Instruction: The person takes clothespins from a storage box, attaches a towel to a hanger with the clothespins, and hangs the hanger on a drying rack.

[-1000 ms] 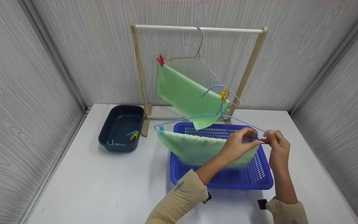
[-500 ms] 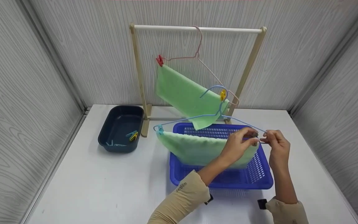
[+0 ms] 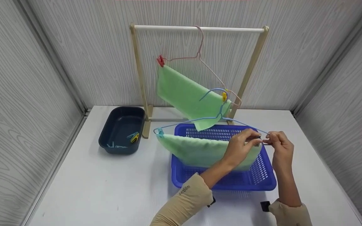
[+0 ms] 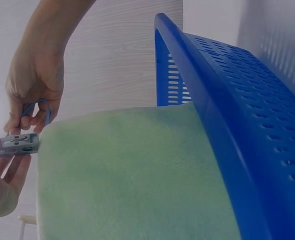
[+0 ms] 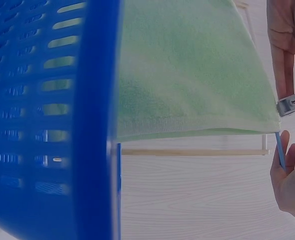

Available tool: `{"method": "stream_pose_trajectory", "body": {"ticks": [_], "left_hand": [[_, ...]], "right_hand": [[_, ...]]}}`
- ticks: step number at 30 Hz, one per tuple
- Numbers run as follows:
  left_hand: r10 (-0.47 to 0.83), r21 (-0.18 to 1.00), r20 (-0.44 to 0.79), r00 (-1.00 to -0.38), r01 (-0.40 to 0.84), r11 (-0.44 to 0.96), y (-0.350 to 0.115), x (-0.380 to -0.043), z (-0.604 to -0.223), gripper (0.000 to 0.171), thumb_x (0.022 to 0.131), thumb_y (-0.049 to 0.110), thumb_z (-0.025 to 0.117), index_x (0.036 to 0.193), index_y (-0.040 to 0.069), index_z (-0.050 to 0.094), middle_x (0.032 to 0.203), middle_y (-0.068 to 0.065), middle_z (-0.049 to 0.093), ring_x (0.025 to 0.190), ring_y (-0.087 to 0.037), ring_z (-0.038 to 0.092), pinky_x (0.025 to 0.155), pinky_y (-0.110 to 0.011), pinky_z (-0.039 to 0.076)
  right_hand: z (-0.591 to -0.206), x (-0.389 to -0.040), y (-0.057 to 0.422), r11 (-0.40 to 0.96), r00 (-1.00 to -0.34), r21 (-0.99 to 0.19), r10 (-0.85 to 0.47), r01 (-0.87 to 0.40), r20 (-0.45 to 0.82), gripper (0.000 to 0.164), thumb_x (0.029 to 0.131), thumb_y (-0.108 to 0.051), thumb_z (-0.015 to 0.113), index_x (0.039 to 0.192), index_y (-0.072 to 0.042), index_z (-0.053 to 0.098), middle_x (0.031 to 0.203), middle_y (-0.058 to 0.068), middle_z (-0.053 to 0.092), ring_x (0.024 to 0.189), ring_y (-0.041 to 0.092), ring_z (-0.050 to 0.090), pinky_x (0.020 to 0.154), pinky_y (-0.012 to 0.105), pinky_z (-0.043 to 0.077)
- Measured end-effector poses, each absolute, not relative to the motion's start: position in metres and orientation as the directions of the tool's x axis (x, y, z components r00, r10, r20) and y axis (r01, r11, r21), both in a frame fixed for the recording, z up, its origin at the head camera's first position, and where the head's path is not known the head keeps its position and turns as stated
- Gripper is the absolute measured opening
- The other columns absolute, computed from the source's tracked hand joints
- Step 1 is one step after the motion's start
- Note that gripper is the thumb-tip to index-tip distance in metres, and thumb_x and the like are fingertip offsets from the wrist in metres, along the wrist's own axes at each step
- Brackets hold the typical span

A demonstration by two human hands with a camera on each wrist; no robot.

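My left hand (image 3: 240, 146) pinches a grey clothespin (image 4: 20, 144) at the right top corner of a pale green towel (image 3: 200, 150). With bent fingers, my right hand (image 3: 280, 146) grips the right end of a blue wire hanger (image 3: 196, 120). A light-blue clothespin (image 3: 160, 132) fastens the towel's left corner to the hanger's left end. The towel hangs from the hanger's lower bar, its bottom part over a blue basket (image 3: 176, 175). In the right wrist view, the grey clothespin's tip sits right at the towel's corner, beside the hanger wire (image 5: 280, 150).
Behind stands a rack with a white bar (image 3: 231, 29). A pink hanger (image 3: 200, 47) on it carries another green towel (image 3: 187, 91), held by a red clothespin (image 3: 160, 61) and a yellow one (image 3: 224, 96). A dark tub (image 3: 105, 131) at left holds several clothespins (image 3: 134, 137).
The blue hanger's hook and left end have dipped slightly down and to the left. Both hands stay at the right corner, the grey clothespin now more covered by the left fingers.
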State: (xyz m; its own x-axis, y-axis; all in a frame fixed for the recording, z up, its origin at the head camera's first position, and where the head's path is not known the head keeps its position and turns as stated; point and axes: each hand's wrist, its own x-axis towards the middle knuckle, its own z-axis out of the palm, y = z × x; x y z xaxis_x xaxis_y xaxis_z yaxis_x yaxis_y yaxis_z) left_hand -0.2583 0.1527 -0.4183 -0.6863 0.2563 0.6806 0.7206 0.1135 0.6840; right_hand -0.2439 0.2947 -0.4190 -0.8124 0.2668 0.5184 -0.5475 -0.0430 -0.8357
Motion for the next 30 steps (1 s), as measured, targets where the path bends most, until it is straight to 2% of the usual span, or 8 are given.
{"method": "stream_pose_trajectory", "body": {"ticks": [7,18,23,30], "left_hand": [[0.283,0.736,0.627,-0.726,0.671,0.087,0.155,-0.259,-0.421,0.015,0.088,0.014,0.059,0.096,0.002,0.063,0.09,-0.003,0.063,0.08,0.006,0.056,0.073,-0.01,0.045],[0.31,0.753,0.593,-0.743,0.648,0.112,0.155,-0.263,-0.421,0.017,0.088,0.016,0.058,0.096,0.002,0.063,0.091,-0.002,0.063,0.08,0.003,0.057,0.072,-0.009,0.045],[0.315,0.793,0.543,-0.778,0.598,0.111,0.151,-0.262,-0.422,0.022,0.09,0.016,0.059,0.106,0.001,0.06,0.097,-0.004,0.061,0.09,0.0,0.056,0.078,-0.011,0.043],[0.345,0.791,0.512,-0.786,0.589,0.167,0.142,-0.258,-0.422,0.032,0.088,0.015,0.061,0.116,0.0,0.058,0.109,-0.005,0.062,0.1,-0.006,0.056,0.085,-0.013,0.041]], "right_hand": [[-0.419,-0.243,0.294,-0.035,-0.809,-0.832,0.261,-0.554,0.527,0.021,0.093,0.002,0.05,0.079,0.017,0.053,0.076,0.006,0.054,0.069,0.015,0.053,0.067,0.022,0.05],[-0.422,-0.248,0.296,-0.022,-0.821,-0.851,0.277,-0.524,0.499,0.021,0.093,0.004,0.047,0.08,0.02,0.051,0.077,0.006,0.054,0.068,0.015,0.052,0.065,0.022,0.05],[-0.422,-0.247,0.294,-0.024,-0.827,-0.856,0.276,-0.516,0.49,0.023,0.094,0.0,0.049,0.081,0.019,0.052,0.077,0.006,0.054,0.068,0.016,0.054,0.066,0.022,0.05],[-0.426,-0.245,0.296,-0.016,-0.824,-0.857,0.284,-0.515,0.489,0.024,0.094,-0.003,0.049,0.085,0.019,0.054,0.077,0.006,0.054,0.067,0.016,0.055,0.067,0.023,0.051]]}}
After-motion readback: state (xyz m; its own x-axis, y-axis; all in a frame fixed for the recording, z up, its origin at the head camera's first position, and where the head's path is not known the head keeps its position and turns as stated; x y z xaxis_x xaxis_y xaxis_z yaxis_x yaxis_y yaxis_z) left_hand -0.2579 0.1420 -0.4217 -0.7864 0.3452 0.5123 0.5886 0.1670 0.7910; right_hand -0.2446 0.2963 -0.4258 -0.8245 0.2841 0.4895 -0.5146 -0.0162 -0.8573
